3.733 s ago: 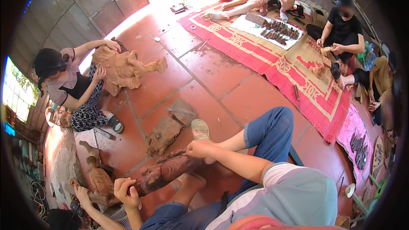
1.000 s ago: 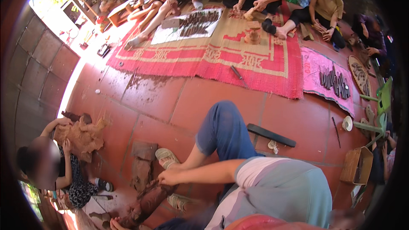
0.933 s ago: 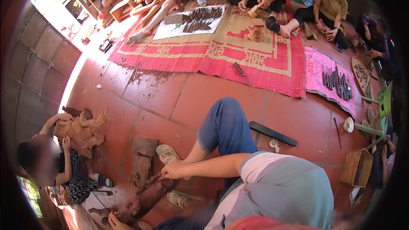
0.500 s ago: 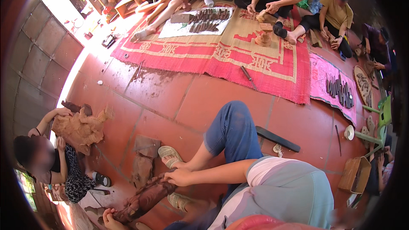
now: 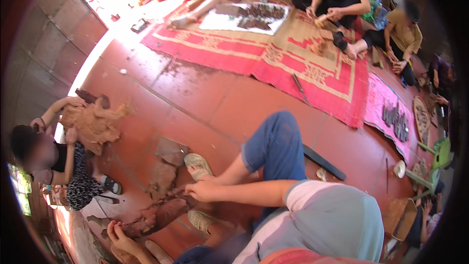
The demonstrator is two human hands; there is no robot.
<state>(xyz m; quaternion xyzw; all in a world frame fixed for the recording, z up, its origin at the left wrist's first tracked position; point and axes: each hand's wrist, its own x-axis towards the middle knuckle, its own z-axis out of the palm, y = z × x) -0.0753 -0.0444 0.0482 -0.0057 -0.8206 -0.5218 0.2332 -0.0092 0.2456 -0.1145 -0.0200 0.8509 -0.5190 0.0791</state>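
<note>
A reddish-brown wooden carving lies slantwise low in the view, its surface blurred. My right hand curls its fingers over the carving's upper right end. Beside the lower left end is my left hand, its fingers stretched and spread; whether they touch the wood I cannot tell. Rough brown blocks rest on the tiles just beyond the carving. My sandalled foot stands close to my right hand.
At the left a person sits with a tan, rough-edged carved piece. A red patterned mat holds a white cloth of tools and seated people. To the right are a pink cloth with tools, a dark bar, and a green chair.
The view has swung slightly, shifting the mat rightward. My left hand's fingers have spread out at the carving's lower end. My right hand stays at the upper end.
</note>
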